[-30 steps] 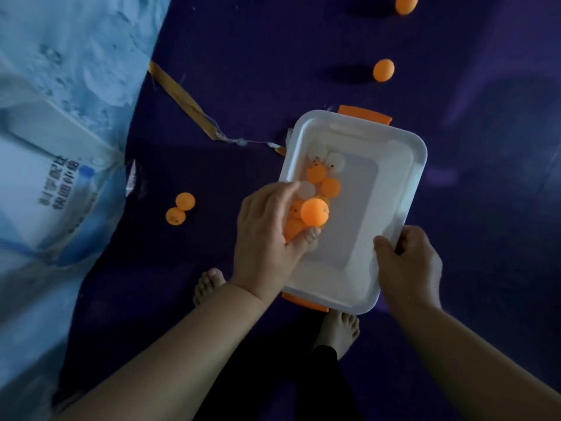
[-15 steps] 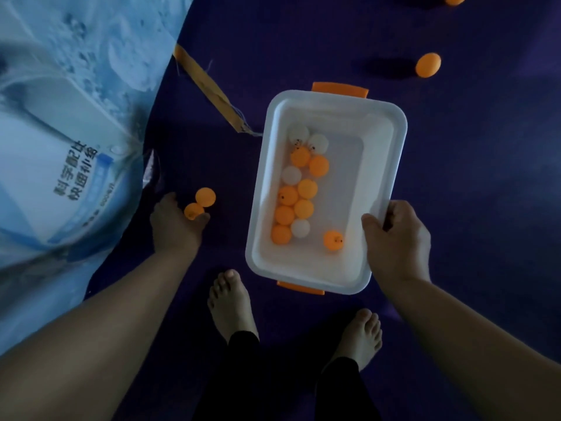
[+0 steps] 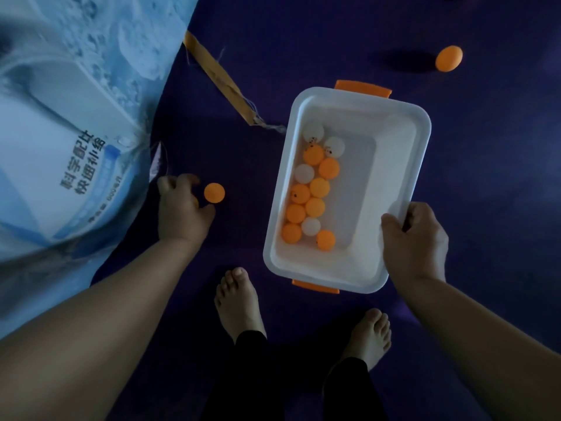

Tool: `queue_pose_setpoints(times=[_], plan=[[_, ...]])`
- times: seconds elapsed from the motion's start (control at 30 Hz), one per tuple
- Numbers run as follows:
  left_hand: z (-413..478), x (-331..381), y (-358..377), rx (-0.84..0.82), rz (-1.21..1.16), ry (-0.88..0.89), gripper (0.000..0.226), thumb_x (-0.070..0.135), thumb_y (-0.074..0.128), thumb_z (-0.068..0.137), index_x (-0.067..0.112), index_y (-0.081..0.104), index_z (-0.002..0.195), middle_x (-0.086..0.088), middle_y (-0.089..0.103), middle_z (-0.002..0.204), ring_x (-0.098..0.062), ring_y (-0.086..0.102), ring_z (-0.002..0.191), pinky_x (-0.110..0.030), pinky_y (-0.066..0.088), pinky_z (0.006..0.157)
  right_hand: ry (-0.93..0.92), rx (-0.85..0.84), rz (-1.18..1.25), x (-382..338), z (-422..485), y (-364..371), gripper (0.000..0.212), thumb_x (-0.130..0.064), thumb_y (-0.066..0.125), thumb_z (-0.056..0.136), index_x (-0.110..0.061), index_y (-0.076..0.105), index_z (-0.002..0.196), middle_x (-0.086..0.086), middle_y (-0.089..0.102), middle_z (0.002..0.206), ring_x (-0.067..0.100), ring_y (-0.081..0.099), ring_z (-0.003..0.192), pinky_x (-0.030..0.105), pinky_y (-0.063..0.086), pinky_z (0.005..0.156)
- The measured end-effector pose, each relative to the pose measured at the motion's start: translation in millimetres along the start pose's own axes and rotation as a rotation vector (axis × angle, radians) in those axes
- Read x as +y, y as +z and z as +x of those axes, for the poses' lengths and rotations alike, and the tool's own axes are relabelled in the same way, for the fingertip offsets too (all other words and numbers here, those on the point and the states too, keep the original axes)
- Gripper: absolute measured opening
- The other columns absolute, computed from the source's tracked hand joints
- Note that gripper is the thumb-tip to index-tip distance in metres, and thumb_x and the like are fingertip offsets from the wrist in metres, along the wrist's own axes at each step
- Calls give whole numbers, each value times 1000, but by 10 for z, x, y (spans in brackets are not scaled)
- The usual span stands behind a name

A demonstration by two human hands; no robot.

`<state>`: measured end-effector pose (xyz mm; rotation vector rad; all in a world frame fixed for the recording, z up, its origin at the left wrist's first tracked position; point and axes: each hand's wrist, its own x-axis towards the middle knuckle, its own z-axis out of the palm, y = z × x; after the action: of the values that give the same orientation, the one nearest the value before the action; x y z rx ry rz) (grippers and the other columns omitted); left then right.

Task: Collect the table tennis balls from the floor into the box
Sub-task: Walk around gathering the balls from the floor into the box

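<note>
Now, right hand (image 3: 414, 241): grips the box (image 3: 394, 141) by its right long rim near the near corner, with the thumb over the rim on the inside and the fingers curled round the outer edge.
left hand (image 3: 180, 211): palm down over the floor, fingers curled; whether it holds anything underneath cannot be told.
nearest loose ball (image 3: 214, 192): orange, on the floor just beside the left hand's thumb and forefinger; whether they touch cannot be told.
box axis: the long axis runs away from the person, the far end leaning a little right; the opening faces up; one orange handle (image 3: 363, 88) shows at the far short end.
box place: ahead of the bare feet (image 3: 238, 302), to the right of the left hand.
balls in the box (image 3: 319, 187): eight orange and four white, bunched along the left wall.
far ball (image 3: 448, 58): orange, on the floor beyond the box's far right corner.
surroundings: purple floor (image 3: 303, 41); pale blue printed sheet (image 3: 60, 132) at the left.
</note>
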<state>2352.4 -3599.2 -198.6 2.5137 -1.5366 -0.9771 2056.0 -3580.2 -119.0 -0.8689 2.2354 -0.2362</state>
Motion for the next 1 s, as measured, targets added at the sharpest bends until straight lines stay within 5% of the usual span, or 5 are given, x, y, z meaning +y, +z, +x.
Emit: queue_pose_setpoints(times=[0.23,0.37,0.53,0.8,1.0], plan=[[140,73,164,-150,131,-5,41,26,67,86,9,56,121,-19,56,118,-37,57,102,-40,47,79,6,-11,9,85,31,-17,6,-21,55,88,-17,50,90,-11,50,74,5,46,65,26,38,56],[-121,532,40,89,-165,4,33,34,60,88,11,57,112,-7,61,104,-17,54,88,-30,41,73,22,-34,21,86,-10,-83,7,-23,56,87,-20,50,90,-12,53,76,8,50,70,33,44,68],[-754,1390,-270,103,-316,432,52,52,48,85,6,58,109,2,49,96,3,44,76,0,36,73,50,-29,51,35,-127,-306,7,-23,56,86,-18,52,90,-11,53,77,9,50,69,29,42,60],[-1469,2317,-325,-190,-235,629,63,53,50,85,15,47,136,-4,52,133,-16,42,127,-33,40,105,119,2,103,-10,-328,-1103,11,-19,55,87,-12,50,81,-4,53,71,10,46,63,27,34,51],[-1805,2997,-831,-112,-206,616,55,55,35,92,19,52,129,13,48,124,-9,38,119,-24,32,98,159,41,161,17,-390,-2072,7,-21,54,88,-17,52,82,-3,57,73,14,51,66,30,37,52]])
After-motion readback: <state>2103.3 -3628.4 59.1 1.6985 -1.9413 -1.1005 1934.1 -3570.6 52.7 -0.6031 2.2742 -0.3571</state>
